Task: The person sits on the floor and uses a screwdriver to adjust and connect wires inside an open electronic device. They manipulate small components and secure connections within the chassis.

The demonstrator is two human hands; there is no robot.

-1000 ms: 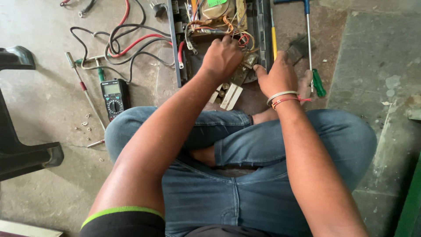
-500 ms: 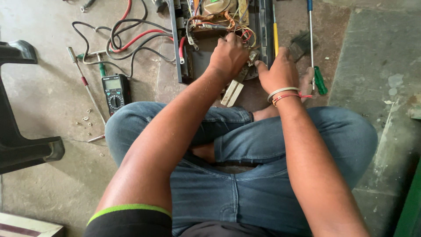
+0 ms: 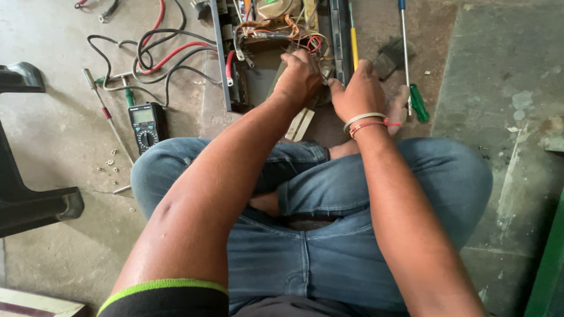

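I sit cross-legged in blue jeans on a concrete floor before an opened metal electronics chassis (image 3: 220, 64) full of coloured wires. My left hand (image 3: 299, 76) is curled over the wiring near the chassis's front right corner; what its fingers pinch is hidden. My right hand (image 3: 359, 91), wearing wrist bangles, rests beside it against the chassis's right wall with its fingers tucked toward the same spot. The two hands almost touch. A pale flat part (image 3: 299, 123) lies just below the left hand.
A black multimeter (image 3: 147, 124) with red and black leads (image 3: 158, 56) lies left of the chassis. Screwdrivers (image 3: 106, 111) and small loose screws (image 3: 111, 164) are nearby. A green-handled screwdriver (image 3: 418, 101) and a brush (image 3: 390, 56) lie right. A dark plastic chair base (image 3: 26, 202) stands far left.
The view has shifted slightly downward, so the chassis sits lower in frame. Both hands stay at the same corner of the chassis, the left one moving a little closer to the right.
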